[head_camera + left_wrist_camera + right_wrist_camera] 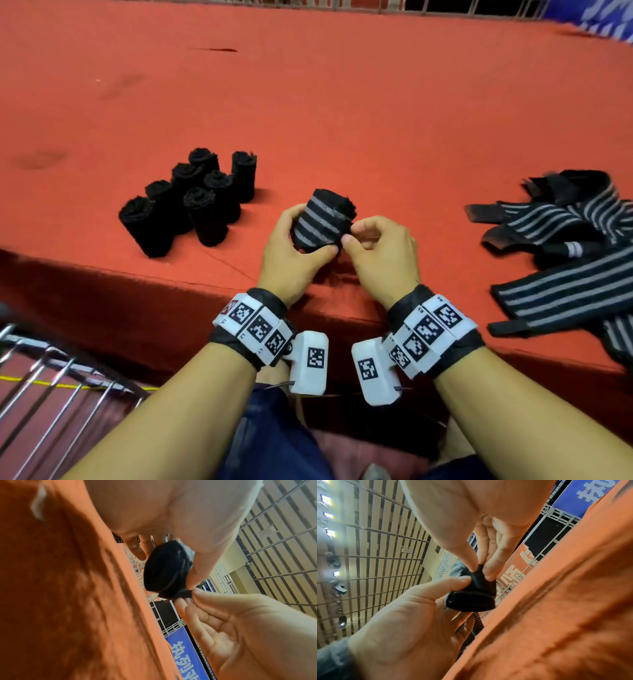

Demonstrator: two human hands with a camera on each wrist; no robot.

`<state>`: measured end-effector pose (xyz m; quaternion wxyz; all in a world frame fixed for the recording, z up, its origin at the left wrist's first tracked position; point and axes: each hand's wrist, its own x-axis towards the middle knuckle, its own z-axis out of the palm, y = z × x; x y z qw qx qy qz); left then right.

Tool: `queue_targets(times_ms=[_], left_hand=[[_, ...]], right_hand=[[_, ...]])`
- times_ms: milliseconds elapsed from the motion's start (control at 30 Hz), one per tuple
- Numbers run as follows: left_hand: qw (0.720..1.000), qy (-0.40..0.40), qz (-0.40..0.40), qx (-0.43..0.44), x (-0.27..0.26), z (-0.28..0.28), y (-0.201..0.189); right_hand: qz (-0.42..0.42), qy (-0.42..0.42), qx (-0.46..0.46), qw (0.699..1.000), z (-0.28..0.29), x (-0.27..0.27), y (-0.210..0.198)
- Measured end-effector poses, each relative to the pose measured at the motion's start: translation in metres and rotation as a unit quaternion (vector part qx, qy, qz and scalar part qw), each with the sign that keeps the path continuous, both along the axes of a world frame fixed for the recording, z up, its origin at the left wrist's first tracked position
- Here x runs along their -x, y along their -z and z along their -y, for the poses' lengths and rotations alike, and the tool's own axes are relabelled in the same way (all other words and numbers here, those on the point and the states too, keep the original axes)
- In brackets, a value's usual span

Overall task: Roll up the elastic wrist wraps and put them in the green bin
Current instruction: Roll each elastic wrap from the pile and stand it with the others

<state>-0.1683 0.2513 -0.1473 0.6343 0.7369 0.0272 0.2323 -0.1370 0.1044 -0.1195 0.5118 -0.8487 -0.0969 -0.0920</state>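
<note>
Both hands [294,253] [380,255] hold the rolled wrap [322,219] between them.

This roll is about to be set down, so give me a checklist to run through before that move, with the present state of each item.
1. Striped roll wound tight: ok, compact in the left hand.
2. Loose end secured: not ok, the right hand pinches a tab at the roll's edge.
3. Roll clear of the red tablecloth: ok, held above it.
4. Green bin located: cannot tell, none in view.
5. Room beside the standing black rolls: ok, bare cloth to their right.
6. More to roll: ok, the unrolled wraps lie to the right.
</note>
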Motion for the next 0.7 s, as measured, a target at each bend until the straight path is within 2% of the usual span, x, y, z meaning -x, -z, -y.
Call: queue_targets(times_ms=[200,400,567,700], left_hand=[[0.998,0.013,-0.002,0.059,-0.009,-0.025,-0.002],[0.997,0.014,-0.018,0.071,-0.023,-0.036,0.0],[0.997,-0.031,-0.061,-0.023,-0.037,-0.041,0.003],[0.995,-0.035,-0.083,-0.037,-0.05,-0.043,0.002]], right_hand=[[-0.022,-0.09,-0.018,0.996,-0.038,-0.013,-0.014],[-0.031,-0.111,0.006,0.993,-0.057,-0.036,-0.016],[-0.063,-0.12,-0.012,0.991,-0.072,-0.061,-0.015],[-0.071,-0.123,-0.013,0.99,-0.084,-0.079,-0.015]])
